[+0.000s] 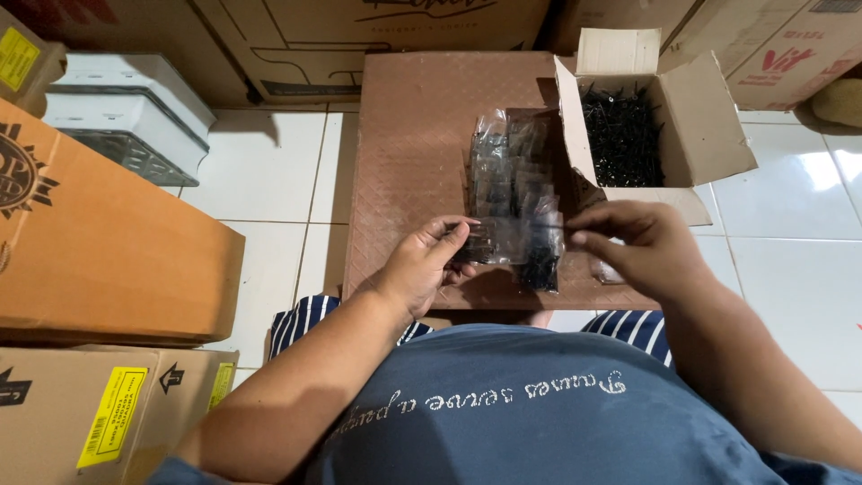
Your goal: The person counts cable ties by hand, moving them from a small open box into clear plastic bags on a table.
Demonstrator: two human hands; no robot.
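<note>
Nearest the camera: blue shirt [503, 404] across my belly at 6 o'clock, striped shorts [305, 319] showing either side, both forearms reaching forward.
Left hand [426, 265]: fingers pinched shut on the left edge of a small clear plastic bag [525, 244], at centre frame.
Right hand [642, 247]: thumb and fingers closed on the bag's right top edge, so I hold it stretched between both hands just above the board.
Bag: thin, glossy, crinkled film; black screws weigh down its lower right corner.
Step in hand: by my judgement, closing or straightening the mouth of a filled bag.
Next move calls for: a level grip so the screws stay in, then a free spot on the pile.
Pile of filled bags [507, 162]: at 12 o'clock, overlapping, shiny, dark inside.
Board [413, 135]: brown, flat, diamond-embossed, lying on white glossy floor tiles [260, 171].
Screw box [664, 117]: open cardboard at 1 o'clock, flaps up, heaped with matte black screws [621, 135].
Cartons [99, 242]: large, orange-brown, smooth, at 9 o'clock.
</note>
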